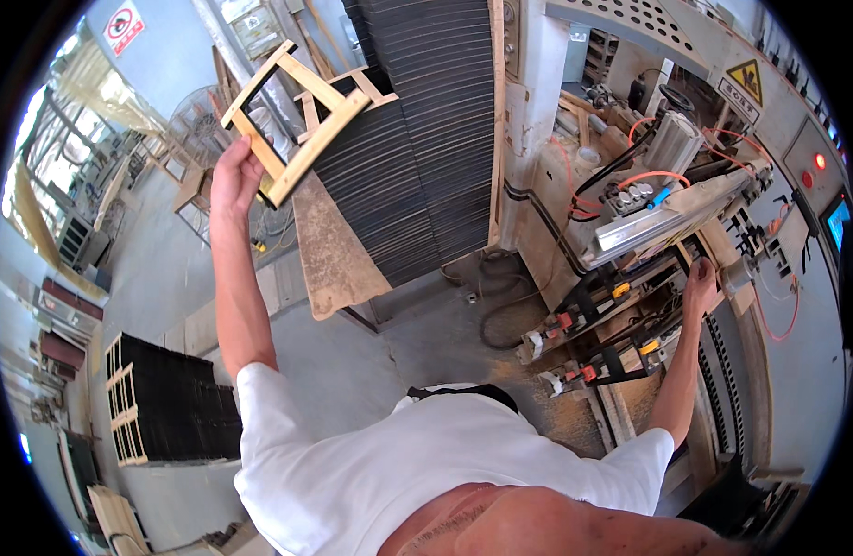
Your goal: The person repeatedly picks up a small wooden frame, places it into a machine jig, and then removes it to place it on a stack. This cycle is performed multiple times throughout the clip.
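Observation:
In my left hand (236,178), raised and far out to the left, is a small wooden frame (301,167) with black outer edges. My fingers grip its lower left corner, and the frame tilts above a tall stack of black-edged frames (417,157). Another pale frame (375,91) lies on top of that stack. On the right, my right hand (700,289) reaches into a woodworking machine (630,278). Its fingers are bent against a wooden part at the machine's clamps, and what they hold is partly hidden.
A worn board (338,250) on a metal stand juts out beside the stack. Black clamps (602,366) with red and yellow parts stick out near my right arm. Sawdust and a hose (491,315) lie on the floor. Further black-edged frames (171,398) stand at lower left.

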